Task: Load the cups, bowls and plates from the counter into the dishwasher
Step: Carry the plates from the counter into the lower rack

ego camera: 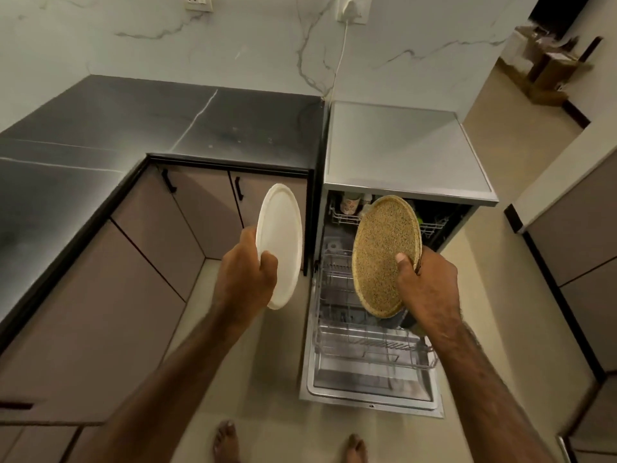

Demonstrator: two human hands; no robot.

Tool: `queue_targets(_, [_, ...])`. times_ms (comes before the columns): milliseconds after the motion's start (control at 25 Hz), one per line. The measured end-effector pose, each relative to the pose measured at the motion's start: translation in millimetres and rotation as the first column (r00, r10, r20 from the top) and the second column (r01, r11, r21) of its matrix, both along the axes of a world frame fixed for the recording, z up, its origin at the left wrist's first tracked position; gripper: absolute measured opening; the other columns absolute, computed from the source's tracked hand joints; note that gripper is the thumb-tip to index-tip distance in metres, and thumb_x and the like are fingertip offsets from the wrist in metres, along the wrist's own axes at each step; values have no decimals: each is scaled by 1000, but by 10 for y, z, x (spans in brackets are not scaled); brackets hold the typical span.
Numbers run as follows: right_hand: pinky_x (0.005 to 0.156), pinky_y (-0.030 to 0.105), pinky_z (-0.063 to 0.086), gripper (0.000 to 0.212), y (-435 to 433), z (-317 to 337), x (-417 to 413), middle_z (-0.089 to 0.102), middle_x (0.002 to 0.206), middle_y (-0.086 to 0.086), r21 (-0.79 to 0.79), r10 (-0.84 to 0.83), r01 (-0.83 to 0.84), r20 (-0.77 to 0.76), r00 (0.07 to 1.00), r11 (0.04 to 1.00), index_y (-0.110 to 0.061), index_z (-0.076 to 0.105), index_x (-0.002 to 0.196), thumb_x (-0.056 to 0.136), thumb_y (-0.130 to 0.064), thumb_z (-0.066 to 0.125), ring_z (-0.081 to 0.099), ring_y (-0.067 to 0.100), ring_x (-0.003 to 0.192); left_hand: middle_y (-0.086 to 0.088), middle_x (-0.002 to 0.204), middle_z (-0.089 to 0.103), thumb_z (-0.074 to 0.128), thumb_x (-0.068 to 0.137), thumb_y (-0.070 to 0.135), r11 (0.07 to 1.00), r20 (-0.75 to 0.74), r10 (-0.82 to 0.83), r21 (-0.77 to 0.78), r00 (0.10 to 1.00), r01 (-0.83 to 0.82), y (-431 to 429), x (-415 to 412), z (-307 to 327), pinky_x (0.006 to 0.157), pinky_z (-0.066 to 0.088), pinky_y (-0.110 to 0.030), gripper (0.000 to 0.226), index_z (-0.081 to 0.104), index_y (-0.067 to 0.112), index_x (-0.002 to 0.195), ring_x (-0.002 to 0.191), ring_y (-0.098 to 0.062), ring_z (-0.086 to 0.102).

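White plate (pixel 280 245) is held on edge at frame centre, its rim clasped by the left grip (pixel 247 272). Speckled plate (pixel 384 252) is clasped by the right grip (pixel 427 289), thumb on its face, above the pulled-out lower rack (pixel 367 349) of the open dishwasher (pixel 400 152), centre right. Dark tabletop (pixel 133 128) is seen upper left.

Corner counter (pixel 167 128) at left, cabinets (pixel 200 212) beneath. Dishwasher (pixel 407 145) just right of it, door (pixel 370 397) lowered in front, lower rack (pixel 367 349) drawn out over the door, upper rack (pixel 344 218) behind and above, cup (pixel 350 202) inside. Left hand (pixel 247 272) gripping plate (pixel 280 242) before the cabinets; right hand (pixel 427 289) gripping plate stack (pixel 384 252) above the lower rack.
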State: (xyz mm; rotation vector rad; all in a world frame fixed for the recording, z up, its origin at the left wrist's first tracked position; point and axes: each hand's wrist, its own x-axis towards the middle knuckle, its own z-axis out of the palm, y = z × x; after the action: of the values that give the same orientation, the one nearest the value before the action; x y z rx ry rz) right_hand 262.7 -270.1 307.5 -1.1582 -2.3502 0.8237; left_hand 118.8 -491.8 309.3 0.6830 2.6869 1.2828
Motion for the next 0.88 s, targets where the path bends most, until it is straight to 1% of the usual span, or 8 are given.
queue_targets(240, [74,29,43,35,840,-651,239,70,109,15,-97,-1,13,122,992,995,-2,63,120,103,-30,51,53,22,85,-10,122,59,53,99,14,992,38,81,-98,996,-77,577,402,-521,57,49,-19,38,46,8,136,97,-23,58])
queue_targets(280, [74,28,42,36,918,-769,247,69,110,15,-124,13,5,141,990,992,-1,62,121,104,-30,51,54,21,87,-9,119,60,53,99,13,991,52,91,-103,994,-86,645,432,-631,57,49,-19,36,47,9,134,97,-23,58])
queue_targets(400, [71,24,43,36,1122,-1222,237,67,108,11,-191,44,-5,196,980,982,-3,59,125,105,-31,48,58,23,90,-8,117,64,53,97,15,988,114,112,-118,987,-99,865,416,-1068,70,60,-40,37,47,14,134,99,-29,63])
queue_targets(480, [59,19,39,34,1220,-1571,223,63,99,5,-220,41,11,230,972,975,-4,61,121,105,-32,48,59,23,88,-10,117,66,52,98,18,982,150,128,-160,980,-104,1011,358,-1413,74,61,-47,37,47,16,134,98,-32,64])
queue_targets(560, [56,13,33,32,1307,-2022,183,59,95,2,-247,35,29,250,968,969,-4,62,120,105,-29,49,55,20,85,-11,116,67,52,98,21,974,175,150,-194,973,-116,1178,285,-1870,75,60,-50,37,45,20,134,98,-36,65])
queue_targets(680, [65,22,42,33,1388,-2709,66,59,96,1,-260,13,53,247,969,964,-3,63,122,105,-28,49,54,19,87,-13,112,68,53,98,19,963,211,189,-230,959,-140,1441,138,-2620,76,58,-53,35,46,20,132,95,-41,65])
queue_targets(800, [72,33,52,36,1443,-3425,-32,67,101,8,-242,-28,95,264,964,966,-5,64,120,104,-33,47,63,26,92,-14,107,69,54,99,18,948,218,230,-270,949,-167,1673,23,-3374,76,56,-49,29,50,15,127,91,-41,64])
queue_targets(880, [69,29,51,37,1469,-3795,-76,70,102,10,-225,-55,115,256,965,968,-6,64,119,104,-35,47,65,27,91,-12,106,69,54,99,19,948,220,243,-261,945,-182,1797,-50,-3775,75,55,-47,27,51,16,125,89,-39,64])
